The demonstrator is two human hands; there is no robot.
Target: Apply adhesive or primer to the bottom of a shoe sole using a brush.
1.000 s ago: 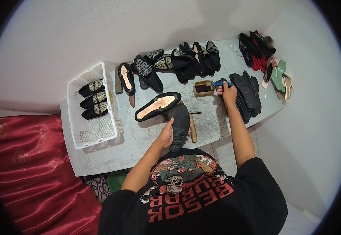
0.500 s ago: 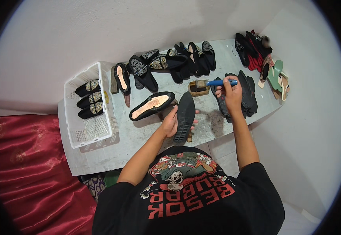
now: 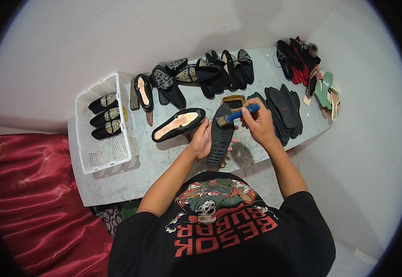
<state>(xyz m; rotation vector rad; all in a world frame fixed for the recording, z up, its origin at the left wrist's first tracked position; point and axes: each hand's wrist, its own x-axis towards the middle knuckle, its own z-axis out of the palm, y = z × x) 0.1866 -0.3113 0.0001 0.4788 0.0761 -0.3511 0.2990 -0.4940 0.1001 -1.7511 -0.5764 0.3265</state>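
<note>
Bringing the blue-handled brush [image 3: 244, 114] leftward from over the wooden container [image 3: 234, 98], I now have its bristles against, or just above, the far half of the dark sole [image 3: 218, 141]. From the feed I can't tell whether they press. For the work in hand, that means the brush has gone from the container to the sole's face.

My right hand [image 3: 258, 124] is closed around the brush handle, just right of the sole. My left hand [image 3: 202, 142] is partly open, cupped beneath the sole, with the thumb along its left edge and fingertips showing past its right. The sole lies across that palm, held above the desk [image 3: 161, 173], its ridged end toward the near side.

Just left of the sole's far end sits a black shoe [image 3: 180, 124] with a pale insole; the stacked soles [image 3: 287, 108] lie right of my right hand.
</note>
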